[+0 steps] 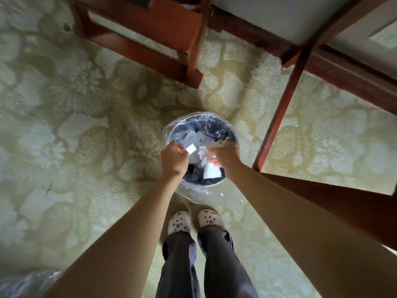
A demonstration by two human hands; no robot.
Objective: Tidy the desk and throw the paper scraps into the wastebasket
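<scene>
Holding both hands over the wastebasket (233, 134), you had your left hand (174, 160) pinched on one paper scrap (190, 149) and your right hand (225, 157) loosely curled around a bunch of scraps (211, 171). More scraps lay inside, in the clear liner (206, 191). Released loosely, light pieces could have drifted over the near rim onto the carpet (86, 125), or snagged on the liner's folds.

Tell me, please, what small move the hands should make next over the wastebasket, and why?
Probably open both hands and let go. The left hand and right hand are over the lined wastebasket, each with white paper scraps at its fingertips. Other scraps already lie inside, so anything released should drop in rather than onto the carpet.
</scene>
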